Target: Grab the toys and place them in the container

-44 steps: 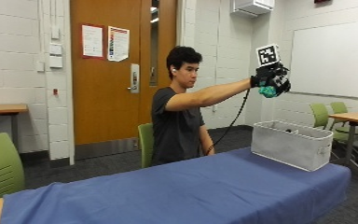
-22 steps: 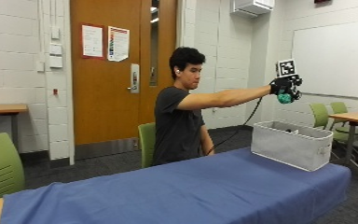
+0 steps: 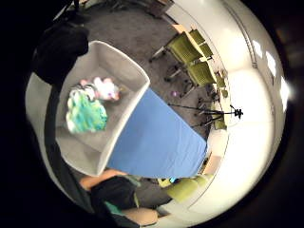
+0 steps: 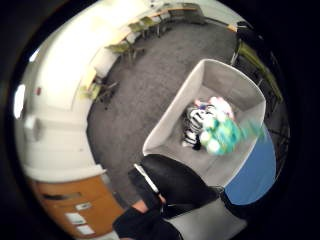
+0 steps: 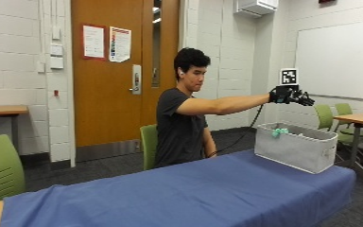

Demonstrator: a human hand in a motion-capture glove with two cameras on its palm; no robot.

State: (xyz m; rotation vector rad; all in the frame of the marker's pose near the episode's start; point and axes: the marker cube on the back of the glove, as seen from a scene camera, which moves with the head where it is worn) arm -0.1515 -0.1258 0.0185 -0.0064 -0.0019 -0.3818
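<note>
My grip [image 5: 293, 97] had opened over the container [image 5: 295, 147] at the tabletop's end, the teal toy [image 5: 280, 132] dropping onto others; none remained outside.

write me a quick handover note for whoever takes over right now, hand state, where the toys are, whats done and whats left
Right hand: open, fingers spread, held out above the container, holding nothing.
Green toy: just at the container's rim, apparently dropping in.
Already in the container: a pink and white toy and a black-and-white striped toy.
Container sits at the end of the blue-covered table.
Left: no other toys show on the table; check out of view.
</note>
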